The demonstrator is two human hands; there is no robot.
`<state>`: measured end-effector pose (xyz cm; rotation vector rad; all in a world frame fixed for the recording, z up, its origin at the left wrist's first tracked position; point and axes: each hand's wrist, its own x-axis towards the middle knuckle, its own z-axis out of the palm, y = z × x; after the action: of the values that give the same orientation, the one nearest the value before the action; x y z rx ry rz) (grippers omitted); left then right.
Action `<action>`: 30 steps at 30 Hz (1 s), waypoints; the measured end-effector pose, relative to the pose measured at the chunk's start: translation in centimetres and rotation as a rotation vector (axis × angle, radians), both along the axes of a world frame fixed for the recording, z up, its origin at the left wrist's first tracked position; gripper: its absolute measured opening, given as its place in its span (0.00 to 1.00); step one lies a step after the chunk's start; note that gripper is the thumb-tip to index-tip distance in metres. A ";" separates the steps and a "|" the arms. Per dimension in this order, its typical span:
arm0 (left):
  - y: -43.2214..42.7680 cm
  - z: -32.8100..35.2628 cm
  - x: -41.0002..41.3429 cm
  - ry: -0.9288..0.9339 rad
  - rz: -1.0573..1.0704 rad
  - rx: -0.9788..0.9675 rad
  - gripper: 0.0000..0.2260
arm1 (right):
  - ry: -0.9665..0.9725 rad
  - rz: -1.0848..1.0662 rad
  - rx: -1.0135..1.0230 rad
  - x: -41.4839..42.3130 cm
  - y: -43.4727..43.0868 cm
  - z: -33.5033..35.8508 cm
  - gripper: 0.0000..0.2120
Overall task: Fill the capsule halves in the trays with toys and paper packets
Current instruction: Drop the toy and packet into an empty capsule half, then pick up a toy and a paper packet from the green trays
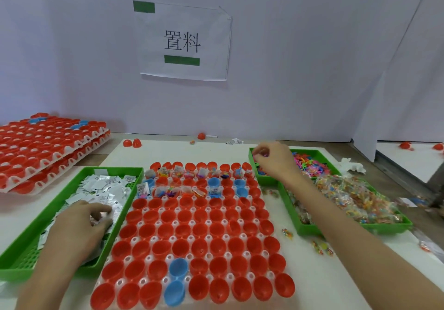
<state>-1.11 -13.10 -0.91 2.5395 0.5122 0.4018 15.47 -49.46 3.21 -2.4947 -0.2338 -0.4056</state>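
Left hand (pixel 77 228): we pinch paper packets (pixel 103 187).
Right hand (pixel 276 160): curled among toys (pixel 310 163), grip unclear.
Bins (pixel 120 169): flank tray (pixel 246 254), easing reach.

Left hand (pixel 79 223) and right hand (pixel 274 159) bare. Left forearm (pixel 48 281), right forearm (pixel 360 242) bare up to frame edge. Fingers slender; nails look short, though blur leaves that unsure. Wrists narrow, forearms smooth.

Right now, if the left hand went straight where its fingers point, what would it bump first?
Probably the paper packets just ahead of the left hand, then the green tray's side wall; depth is unclear.
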 end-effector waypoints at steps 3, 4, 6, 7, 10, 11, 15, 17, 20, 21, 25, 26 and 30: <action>0.0 0.1 0.2 0.010 0.023 -0.041 0.03 | 0.094 -0.233 -0.192 1.8 -4.5 -1.4 0.08; 0.0 0.1 0.2 0.014 0.029 -0.043 0.07 | 0.152 -0.262 -0.252 2.0 -5.7 -2.0 0.07; 0.1 0.0 0.1 0.021 0.025 -0.061 0.12 | 0.219 -0.269 -0.265 2.3 -7.0 -2.8 0.04; 0.1 0.1 0.1 0.019 0.017 -0.067 0.13 | 0.223 -0.266 -0.239 2.4 -7.3 -2.9 0.04; 0.2 0.0 0.1 0.010 0.008 -0.063 0.13 | 0.214 -0.250 -0.176 2.6 -7.4 -2.7 0.03; 0.2 0.0 0.0 0.007 0.012 -0.061 0.13 | 0.206 -0.251 -0.165 2.5 -7.3 -2.7 0.03; 0.1 -0.2 0.1 -0.004 0.016 -0.045 0.13 | 0.117 -0.284 -0.114 2.1 -7.2 -3.0 0.05; 0.2 -0.2 0.2 -0.017 -0.002 -0.044 0.07 | 0.083 -0.279 -0.054 2.1 -7.2 -3.0 0.06; 0.2 -0.1 0.1 0.021 -0.050 -0.003 0.03 | 0.079 -0.247 0.051 2.1 -7.3 -2.8 0.08; 0.2 -0.1 0.1 0.023 -0.052 -0.006 0.02 | 0.084 -0.238 0.088 2.1 -7.3 -2.7 0.08; 0.2 -0.2 0.0 0.017 -0.040 -0.054 0.09 | 0.092 -0.228 0.145 2.0 -7.4 -2.3 0.06; 0.3 -0.3 0.1 0.021 -0.044 -0.050 0.09 | 0.103 -0.220 0.125 1.9 -7.4 -2.2 0.06; 0.4 -0.2 -0.1 -0.017 -0.037 -0.064 0.09 | 0.252 -0.120 -0.033 1.3 -7.4 -1.7 0.07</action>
<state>-1.18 -12.69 -1.08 2.4781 0.4635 0.3871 16.80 -56.84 1.53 -2.5691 0.0110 -0.1324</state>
